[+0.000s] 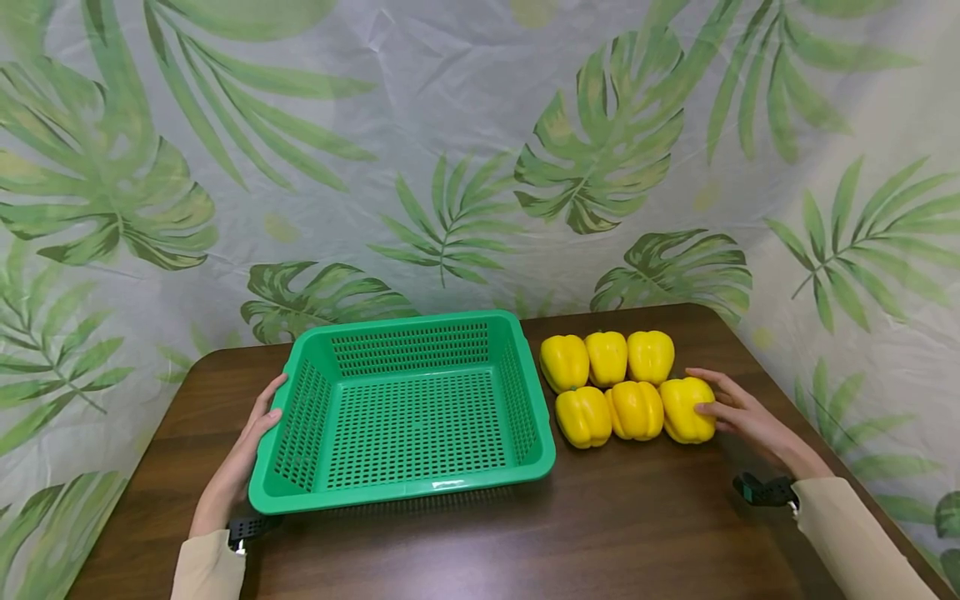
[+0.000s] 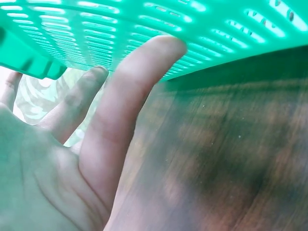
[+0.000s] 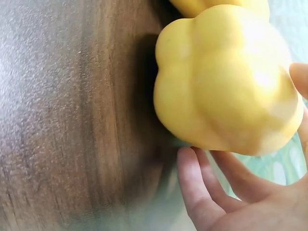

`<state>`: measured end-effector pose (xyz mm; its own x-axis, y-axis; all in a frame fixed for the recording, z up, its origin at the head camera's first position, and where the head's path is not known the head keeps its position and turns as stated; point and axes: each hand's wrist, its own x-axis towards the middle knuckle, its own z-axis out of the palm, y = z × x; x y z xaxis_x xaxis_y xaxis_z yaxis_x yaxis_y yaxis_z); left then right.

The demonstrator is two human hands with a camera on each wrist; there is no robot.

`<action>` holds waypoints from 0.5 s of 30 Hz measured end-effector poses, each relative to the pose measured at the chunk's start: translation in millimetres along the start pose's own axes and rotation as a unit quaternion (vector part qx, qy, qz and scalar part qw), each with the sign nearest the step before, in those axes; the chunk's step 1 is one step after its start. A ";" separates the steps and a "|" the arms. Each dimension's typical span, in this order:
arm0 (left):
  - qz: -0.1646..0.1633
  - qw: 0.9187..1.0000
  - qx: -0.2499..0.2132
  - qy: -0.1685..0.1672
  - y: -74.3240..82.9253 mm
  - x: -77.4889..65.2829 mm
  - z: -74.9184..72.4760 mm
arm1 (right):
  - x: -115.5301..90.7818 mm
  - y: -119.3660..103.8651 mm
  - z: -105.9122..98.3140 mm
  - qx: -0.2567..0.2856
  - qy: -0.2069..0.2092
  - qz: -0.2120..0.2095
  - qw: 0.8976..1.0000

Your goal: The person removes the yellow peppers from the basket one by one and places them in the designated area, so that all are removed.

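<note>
A green plastic basket [image 1: 408, 492] with slotted walls stands on the left half of the table, tilted a little in the head view. My left hand [image 1: 243, 446] touches its left side, fingertips at the rim; the left wrist view shows the straight fingers [image 2: 113, 110] against the slotted outer wall. To the right of the basket, several yellow bell peppers sit in two rows. My right hand [image 1: 750, 417] holds the rightmost front bell pepper [image 1: 686, 411] by its right side. Up close in the right wrist view, that bell pepper [image 3: 226, 82] has fingertips below it and one at its right edge.
A back row of yellow bell peppers [image 1: 606, 358] and two more front ones [image 1: 636, 410] lie close beside the held one. The dark wooden table [image 1: 525, 542] ends at a leaf-print cloth [image 1: 465, 125] behind. The basket's right wall stands near the peppers.
</note>
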<state>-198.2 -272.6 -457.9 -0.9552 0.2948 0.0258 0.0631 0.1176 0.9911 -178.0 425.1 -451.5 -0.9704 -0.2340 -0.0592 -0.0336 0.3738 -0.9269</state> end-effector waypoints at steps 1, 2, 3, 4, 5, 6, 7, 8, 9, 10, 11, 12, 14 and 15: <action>0.001 1.000 0.001 -0.001 -0.2 0.2 -0.2 | 0.3 -0.5 0.0 0.000 0.004 -0.005 1.000; 0.001 1.000 0.003 -0.002 -0.4 0.4 -0.5 | 0.7 -1.1 -0.2 -0.002 0.009 -0.009 1.000; 0.000 1.000 0.005 -0.002 -0.4 0.5 -0.8 | 1.5 -1.8 -0.3 -0.001 0.015 -0.012 1.000; 0.000 1.000 0.008 -0.003 -0.3 0.6 -1.2 | 2.6 -2.2 -0.8 -0.003 0.022 -0.015 1.000; -0.001 1.000 0.011 -0.003 -0.2 0.5 -1.6 | 3.7 -2.3 -1.7 -0.004 0.027 -0.019 0.999; -0.001 1.000 0.014 -0.004 0.0 0.4 -2.1 | 4.4 -2.9 -2.8 -0.009 0.033 -0.021 0.999; -0.001 1.000 0.017 -0.005 0.5 0.1 -2.5 | 5.2 -3.7 -3.8 -0.012 0.038 -0.026 0.999; 0.000 1.000 0.020 -0.005 1.3 -0.1 -3.0 | 5.9 -4.7 -5.1 -0.015 0.044 -0.029 0.998; 0.001 1.000 0.021 -0.007 2.2 -0.3 -3.5 | 6.7 -4.4 -6.7 -0.006 0.051 -0.040 0.998; 0.003 1.000 0.020 -0.010 3.2 -0.5 -4.1 | 7.4 -5.7 -7.8 -0.009 0.056 -0.046 0.997; 0.006 1.000 0.021 -0.012 4.4 -0.6 -4.8 | 8.0 -7.8 -8.5 -0.011 0.062 -0.049 0.997; 0.009 1.000 0.022 -0.015 5.9 -0.7 -5.5 | 8.6 -9.9 -9.3 -0.014 0.068 -0.052 0.996; 0.014 0.999 0.029 -0.019 9.9 -0.6 -7.4 | 9.9 -15.6 -9.0 -0.017 0.082 -0.056 0.995; 0.016 0.999 0.038 -0.020 12.3 -0.5 -8.5 | 10.7 -18.7 -8.5 -0.016 0.086 -0.058 0.994</action>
